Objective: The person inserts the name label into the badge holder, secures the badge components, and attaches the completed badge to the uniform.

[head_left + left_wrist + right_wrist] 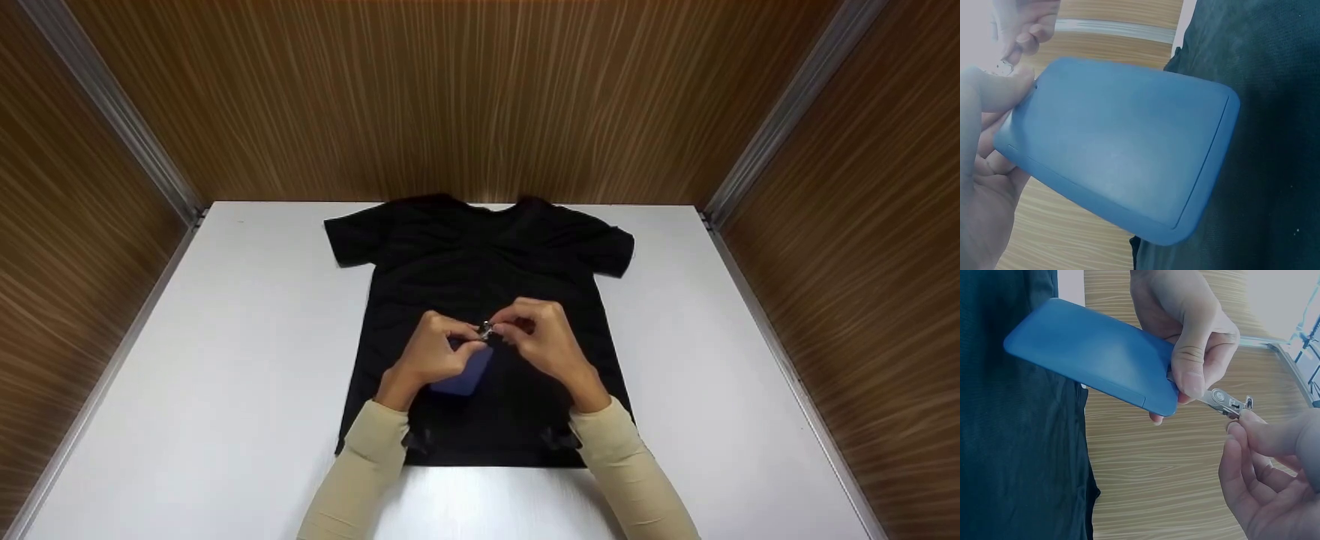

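Observation:
A flat blue card holder (1123, 140) with rounded corners hangs from my left hand (431, 352), which pinches it at its narrow end between thumb and fingers. From that end a short strap leads to a small metal badge clip (1223, 400). My right hand (546, 341) pinches the far end of the clip between thumb and index finger, its other fingers curled loosely. Both hands are held close together above a black T-shirt (480, 262). Part of the strap is hidden under the left thumb.
The T-shirt lies spread out on a white table (255, 337), its collar towards the back. Wood-grain panels (465, 97) enclose the table at the back and on both sides, with metal strips (795, 112) in the corners.

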Motion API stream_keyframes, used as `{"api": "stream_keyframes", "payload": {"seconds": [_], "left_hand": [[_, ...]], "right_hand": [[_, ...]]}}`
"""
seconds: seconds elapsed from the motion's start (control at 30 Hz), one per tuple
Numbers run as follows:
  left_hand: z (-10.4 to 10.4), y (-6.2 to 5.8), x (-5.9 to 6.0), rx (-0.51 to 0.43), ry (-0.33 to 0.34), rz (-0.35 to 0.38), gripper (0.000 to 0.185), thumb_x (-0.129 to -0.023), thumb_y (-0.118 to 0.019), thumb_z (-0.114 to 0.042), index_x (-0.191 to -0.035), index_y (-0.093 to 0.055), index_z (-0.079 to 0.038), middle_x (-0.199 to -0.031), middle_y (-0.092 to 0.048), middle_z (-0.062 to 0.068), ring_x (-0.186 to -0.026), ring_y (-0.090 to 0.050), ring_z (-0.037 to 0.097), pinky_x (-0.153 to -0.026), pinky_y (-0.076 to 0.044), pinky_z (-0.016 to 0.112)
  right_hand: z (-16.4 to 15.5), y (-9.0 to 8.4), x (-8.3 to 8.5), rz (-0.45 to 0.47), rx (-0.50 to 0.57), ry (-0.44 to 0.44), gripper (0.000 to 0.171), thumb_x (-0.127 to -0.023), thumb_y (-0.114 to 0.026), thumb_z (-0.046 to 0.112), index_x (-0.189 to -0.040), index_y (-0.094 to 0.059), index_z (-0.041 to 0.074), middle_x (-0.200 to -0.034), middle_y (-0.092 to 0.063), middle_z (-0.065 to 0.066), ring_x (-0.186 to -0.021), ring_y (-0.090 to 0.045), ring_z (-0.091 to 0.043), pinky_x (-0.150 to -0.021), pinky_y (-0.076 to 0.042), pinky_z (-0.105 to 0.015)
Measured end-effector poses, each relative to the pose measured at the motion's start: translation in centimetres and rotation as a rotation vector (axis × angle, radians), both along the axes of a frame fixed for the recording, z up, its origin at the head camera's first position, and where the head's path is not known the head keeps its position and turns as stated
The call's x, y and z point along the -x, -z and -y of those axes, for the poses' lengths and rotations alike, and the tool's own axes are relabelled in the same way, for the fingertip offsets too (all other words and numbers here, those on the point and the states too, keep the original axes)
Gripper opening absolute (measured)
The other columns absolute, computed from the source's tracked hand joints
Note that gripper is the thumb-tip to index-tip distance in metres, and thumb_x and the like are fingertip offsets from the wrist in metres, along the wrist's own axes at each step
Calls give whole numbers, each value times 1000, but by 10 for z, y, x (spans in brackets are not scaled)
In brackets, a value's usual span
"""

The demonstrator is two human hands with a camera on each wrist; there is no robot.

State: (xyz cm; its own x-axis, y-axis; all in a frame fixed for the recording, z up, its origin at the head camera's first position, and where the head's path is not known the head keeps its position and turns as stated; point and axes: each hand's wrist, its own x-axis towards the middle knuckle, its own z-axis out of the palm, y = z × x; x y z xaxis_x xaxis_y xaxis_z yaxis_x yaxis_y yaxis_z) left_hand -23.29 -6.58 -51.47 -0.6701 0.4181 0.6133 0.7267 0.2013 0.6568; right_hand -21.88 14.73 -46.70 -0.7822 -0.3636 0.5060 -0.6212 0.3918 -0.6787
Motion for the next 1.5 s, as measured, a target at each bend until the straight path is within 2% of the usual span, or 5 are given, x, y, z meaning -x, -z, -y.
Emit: {"api": "stream_keyframes", "payload": {"seconds": [0.37, 0.57, 0.77, 1.23, 1.5], "left_hand": [[3, -5, -1, 72, 18, 47, 6, -85, -80, -5, -80, -82, -2, -79, -79, 9, -71, -76, 19, -69, -62, 32], [6, -6, 0, 104, 52, 135, 7, -88, -78, -8, -85, -82, -3, -84, -80, 9, -75, -76, 20, -73, -63, 43], [4, -6, 1, 121, 81, 153, 9, -90, -77, -13, -89, -80, -5, -88, -80, 8, -82, -75, 21, -81, -61, 47], [2, -2, 3, 30, -36, 32, 28, -88, -83, -24, -113, -77, -11, -107, -77, 4, -100, -71, 20, -92, -58, 42], [-7, -2, 1, 50, -104, -69, 23, -85, -86, -19, -104, -79, -9, -101, -76, 3, -99, -68, 17, -92, -57, 33]], "right_hand": [[-3, -1, 0, 23, -26, -39, 9, -92, -73, -2, -93, -79, 5, -82, -72, -9, -62, -63, -16, -57, -52, -25], [-4, 0, 2, 43, -35, -128, 18, -96, -68, -1, -110, -77, 7, -86, -73, -10, -62, -65, -24, -58, -53, -23], [-6, 0, 2, 55, -47, -168, 17, -96, -65, -6, -107, -76, 1, -87, -72, -10, -62, -61, -18, -56, -52, -24], [-8, -5, 0, 100, -33, -129, 12, -96, -65, -3, -105, -72, -1, -83, -72, -10, -65, -65, -20, -57, -54, -27], [-5, -4, -1, 166, 7, -103, 11, -95, -66, -4, -105, -70, -5, -80, -72, -18, -60, -68, -31, -55, -57, -34]]}}
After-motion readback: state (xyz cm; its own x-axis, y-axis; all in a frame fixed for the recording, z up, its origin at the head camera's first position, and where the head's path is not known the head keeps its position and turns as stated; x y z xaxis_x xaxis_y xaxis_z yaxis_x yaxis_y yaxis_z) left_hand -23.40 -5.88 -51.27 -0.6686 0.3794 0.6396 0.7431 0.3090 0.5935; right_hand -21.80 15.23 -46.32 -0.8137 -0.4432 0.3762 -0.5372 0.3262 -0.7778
